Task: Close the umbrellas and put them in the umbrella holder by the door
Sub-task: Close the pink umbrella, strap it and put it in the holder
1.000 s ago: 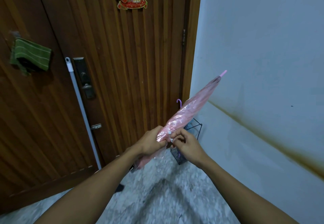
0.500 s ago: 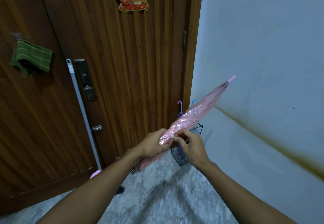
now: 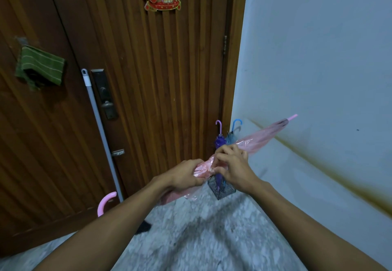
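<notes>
Left hand (image 3: 186, 174) clamped around the folded pink umbrella (image 3: 257, 138), right hand (image 3: 232, 164) pinching its strap just above the wire umbrella holder (image 3: 221, 188) — best to wind tight and fasten before dropping it in.

The pink umbrella (image 3: 261, 138) is thin, shiny, see-through plastic, the door (image 3: 148, 80) is brown ridged wood, the floor (image 3: 201, 228) is speckled grey stone, the wall (image 3: 318, 58) is smooth and matt

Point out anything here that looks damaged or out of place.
A brown rust-like stain streak runs diagonally across the pale wall. A green striped cloth hangs crookedly on the wooden door. Nothing else stands out.
</notes>
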